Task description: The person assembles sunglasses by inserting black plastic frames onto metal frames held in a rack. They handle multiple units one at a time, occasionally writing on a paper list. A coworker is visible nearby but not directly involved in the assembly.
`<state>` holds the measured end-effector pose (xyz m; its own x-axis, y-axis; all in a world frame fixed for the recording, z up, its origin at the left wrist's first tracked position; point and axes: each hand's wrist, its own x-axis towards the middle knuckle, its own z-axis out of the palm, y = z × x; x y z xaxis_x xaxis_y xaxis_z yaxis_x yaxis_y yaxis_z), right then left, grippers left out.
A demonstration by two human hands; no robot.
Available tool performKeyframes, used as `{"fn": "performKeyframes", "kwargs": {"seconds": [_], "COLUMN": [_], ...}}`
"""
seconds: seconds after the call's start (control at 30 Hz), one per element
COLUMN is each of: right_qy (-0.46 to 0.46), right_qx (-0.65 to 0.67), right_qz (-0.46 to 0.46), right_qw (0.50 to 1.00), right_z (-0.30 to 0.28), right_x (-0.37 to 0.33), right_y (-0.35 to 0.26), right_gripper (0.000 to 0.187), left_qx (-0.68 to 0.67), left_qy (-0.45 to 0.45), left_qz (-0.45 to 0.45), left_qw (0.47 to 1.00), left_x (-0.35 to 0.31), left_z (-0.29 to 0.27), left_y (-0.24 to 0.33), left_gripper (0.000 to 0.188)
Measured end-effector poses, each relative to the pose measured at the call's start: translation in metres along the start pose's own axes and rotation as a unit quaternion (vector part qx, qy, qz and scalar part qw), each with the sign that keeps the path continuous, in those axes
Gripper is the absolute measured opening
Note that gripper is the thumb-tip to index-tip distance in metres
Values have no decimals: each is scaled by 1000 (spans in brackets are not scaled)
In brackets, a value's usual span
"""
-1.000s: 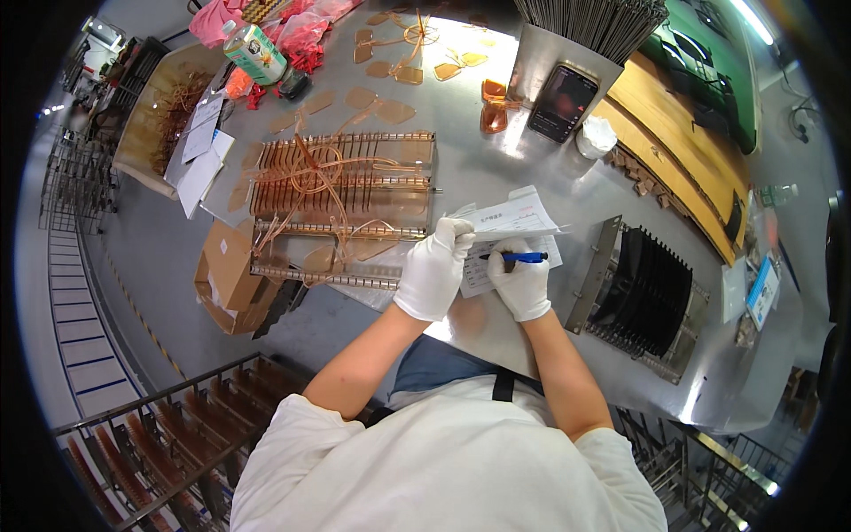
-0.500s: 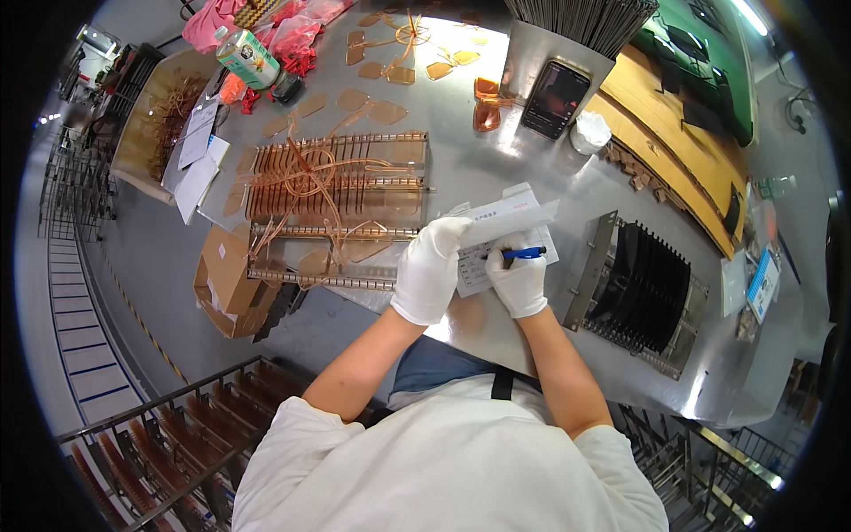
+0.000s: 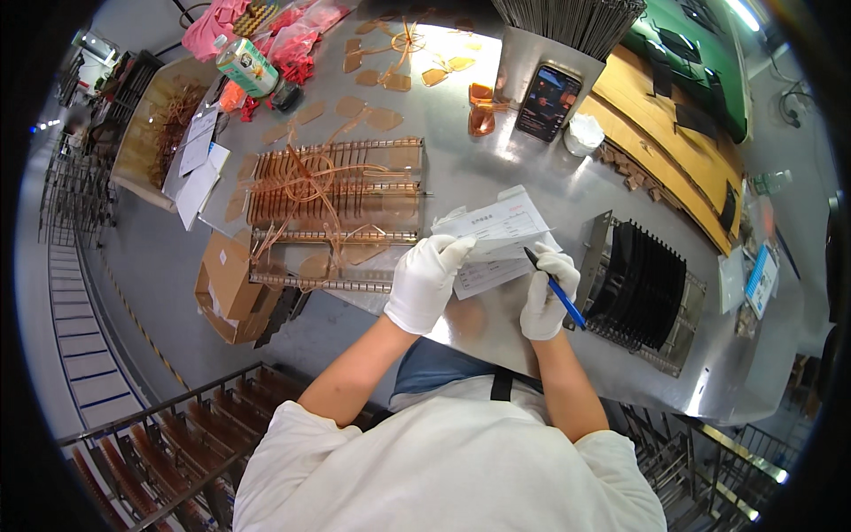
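Note:
Both my hands wear white gloves. My left hand point(image 3: 423, 282) pinches the near left edge of a printed paper form point(image 3: 501, 222), whose top sheet is lifted a little. Below it, a second paper slip point(image 3: 492, 276) shows on the metal table. My right hand point(image 3: 548, 296) grips a blue pen point(image 3: 566, 301) with a dark tip pointing up and left, just off the right edge of the papers. To the left stands a metal rack point(image 3: 409, 202) with amber lens-shaped pieces and strands lying over it. Right of my hand is another rack of black curved pieces point(image 3: 640, 288).
At the back are a phone point(image 3: 548, 104), a white roll point(image 3: 583, 136), orange lens pieces point(image 3: 481, 110) and a bin of thin dark rods point(image 3: 567, 35). A bottle point(image 3: 246, 67) stands far left. Brown cardboard point(image 3: 665, 142) lies along the right; a carton point(image 3: 229, 277) sits below the table's left edge.
My right hand has drawn back right and toward me, off the paper, and the pen has swung round. My left hand has lowered the lifted sheet, which now lies flatter.

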<state>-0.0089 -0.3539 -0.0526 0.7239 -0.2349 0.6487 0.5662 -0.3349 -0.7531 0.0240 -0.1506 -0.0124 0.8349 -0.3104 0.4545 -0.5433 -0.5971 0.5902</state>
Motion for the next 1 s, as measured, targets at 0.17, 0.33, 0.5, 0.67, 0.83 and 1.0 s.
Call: {"fn": "performKeyframes", "kwargs": {"seconds": [0.17, 0.33, 0.5, 0.67, 0.83, 1.0], "right_qy": [-110, -113, -127, -126, -98, -98], "right_qx": [-41, -43, -25, 26, 37, 26], "right_qz": [119, 70, 103, 126, 125, 149], "right_qw": [986, 990, 986, 984, 987, 984], "right_z": [3, 14, 14, 17, 24, 22], "right_x": [5, 7, 4, -4, -2, -2], "right_y": [-3, -1, 2, 6, 6, 9], "right_gripper": [11, 15, 15, 17, 14, 14], "left_qx": [47, 50, 55, 100, 115, 133], "left_qy": [-13, -58, -75, -166, -126, -181], "left_qz": [23, 46, 48, 66, 110, 99], "left_qw": [999, 996, 995, 979, 979, 969], "left_x": [0, 6, 3, 3, -1, -9], "left_z": [-1, -11, -15, -17, -13, -10], "left_y": [5, 6, 5, 2, -4, -11], "left_gripper": [28, 22, 26, 23, 16, 14]}}
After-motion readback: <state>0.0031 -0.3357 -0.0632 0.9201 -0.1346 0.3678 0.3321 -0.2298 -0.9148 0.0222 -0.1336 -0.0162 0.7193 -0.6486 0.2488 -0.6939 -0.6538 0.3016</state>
